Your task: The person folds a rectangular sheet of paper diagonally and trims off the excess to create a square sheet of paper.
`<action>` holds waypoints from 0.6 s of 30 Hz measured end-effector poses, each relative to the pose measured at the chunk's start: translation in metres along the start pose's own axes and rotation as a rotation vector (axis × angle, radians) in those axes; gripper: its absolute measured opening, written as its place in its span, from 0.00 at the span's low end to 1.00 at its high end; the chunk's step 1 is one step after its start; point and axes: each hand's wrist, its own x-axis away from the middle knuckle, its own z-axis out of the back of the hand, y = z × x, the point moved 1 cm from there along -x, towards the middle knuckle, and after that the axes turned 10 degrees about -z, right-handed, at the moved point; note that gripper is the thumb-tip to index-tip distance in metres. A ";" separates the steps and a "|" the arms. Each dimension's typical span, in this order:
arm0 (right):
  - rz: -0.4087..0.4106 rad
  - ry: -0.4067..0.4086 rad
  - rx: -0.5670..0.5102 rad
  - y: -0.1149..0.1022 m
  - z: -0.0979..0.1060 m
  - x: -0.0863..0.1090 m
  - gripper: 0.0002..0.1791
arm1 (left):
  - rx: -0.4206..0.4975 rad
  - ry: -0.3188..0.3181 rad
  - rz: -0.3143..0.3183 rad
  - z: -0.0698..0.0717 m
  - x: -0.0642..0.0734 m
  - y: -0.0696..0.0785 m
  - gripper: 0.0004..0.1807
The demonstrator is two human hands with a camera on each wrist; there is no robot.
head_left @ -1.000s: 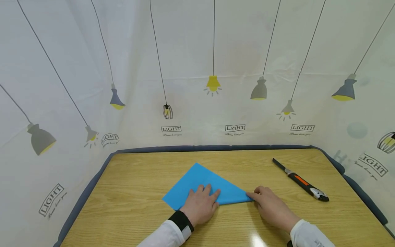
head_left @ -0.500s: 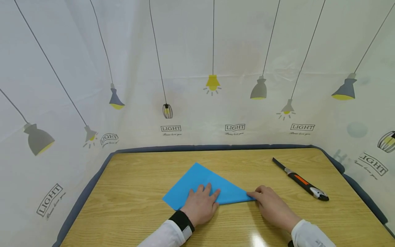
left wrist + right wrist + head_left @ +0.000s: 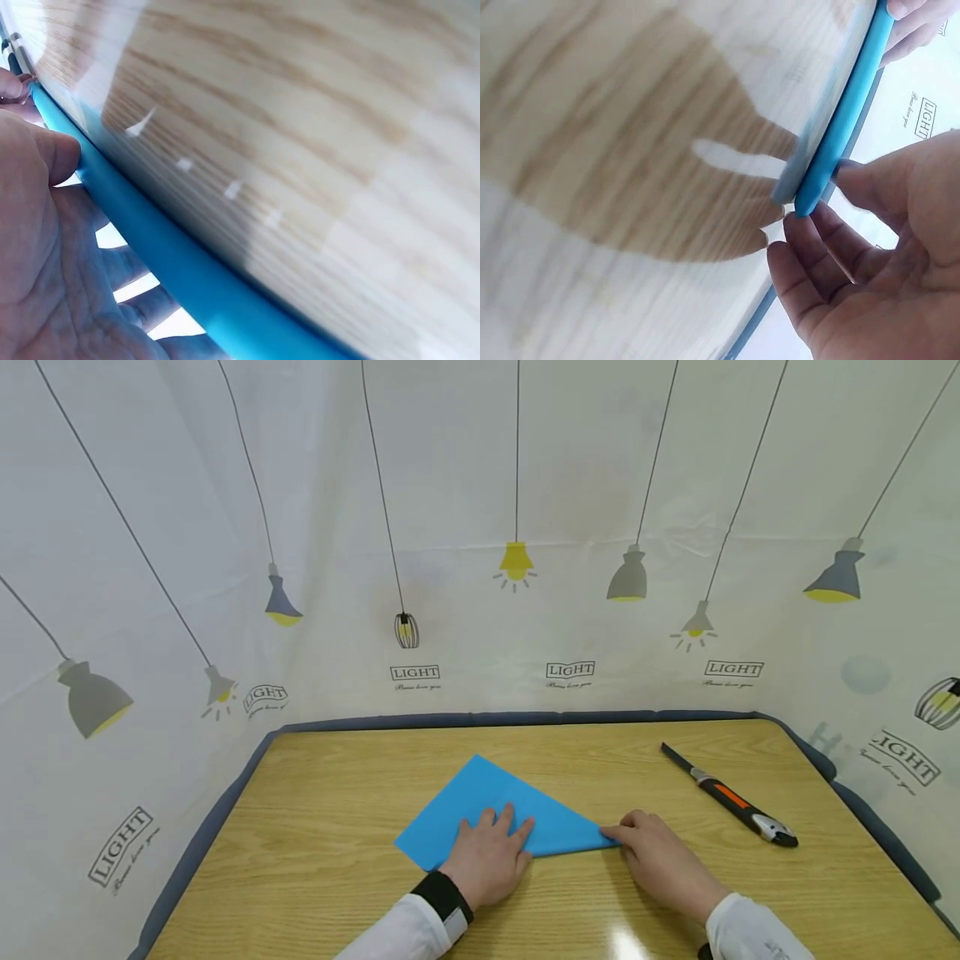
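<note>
A folded sheet of blue paper (image 3: 487, 793) lies on the wooden table, one corner pointing away from me and a long corner reaching right. My left hand (image 3: 487, 860) rests on its near part with fingers spread. In the left wrist view, the left thumb (image 3: 64, 159) meets the paper's rounded near edge (image 3: 180, 255). My right hand (image 3: 663, 864) pinches the long right corner. Seen from the right wrist, the right thumb (image 3: 862, 184) is on one side of the blue tip (image 3: 810, 191) and the fingertips are beside its end. The paper's underside is hidden.
A tool with a narrow dark blade and a black-and-orange handle (image 3: 738, 802) lies at the right of the table (image 3: 315, 810). Behind the table hangs a pale sheet (image 3: 465, 460) printed with lamps. A dark blue band (image 3: 480, 720) runs along the table's far edge.
</note>
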 end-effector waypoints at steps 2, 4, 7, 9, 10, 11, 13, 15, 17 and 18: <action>-0.005 0.013 -0.025 0.000 0.000 -0.001 0.17 | 0.003 -0.002 0.001 0.000 0.000 0.000 0.26; -0.005 0.023 -0.041 -0.001 0.000 -0.002 0.17 | 0.004 -0.006 0.002 -0.001 -0.001 0.000 0.27; 0.000 0.036 -0.037 -0.001 -0.001 -0.003 0.16 | 0.012 -0.007 0.004 -0.001 -0.001 0.000 0.27; 0.003 0.041 -0.029 -0.001 -0.001 -0.003 0.16 | 0.015 -0.007 0.005 -0.001 -0.001 0.000 0.27; 0.004 0.044 -0.027 -0.001 -0.001 -0.002 0.16 | 0.018 -0.006 0.005 -0.001 -0.001 0.000 0.27; 0.005 0.045 -0.025 -0.001 -0.001 -0.002 0.16 | 0.019 -0.005 0.005 -0.001 -0.001 0.000 0.27; 0.005 0.046 -0.024 -0.001 0.000 -0.002 0.16 | 0.018 -0.002 0.004 -0.001 -0.001 0.000 0.27; 0.004 0.044 -0.023 -0.001 0.000 -0.002 0.16 | 0.016 0.002 0.004 -0.001 -0.001 0.000 0.27; 0.002 0.041 -0.021 -0.001 0.000 -0.002 0.16 | 0.013 0.003 0.004 -0.002 0.000 0.000 0.27; 0.002 0.040 -0.017 -0.001 0.000 -0.002 0.16 | 0.013 0.002 0.005 -0.002 0.000 0.000 0.27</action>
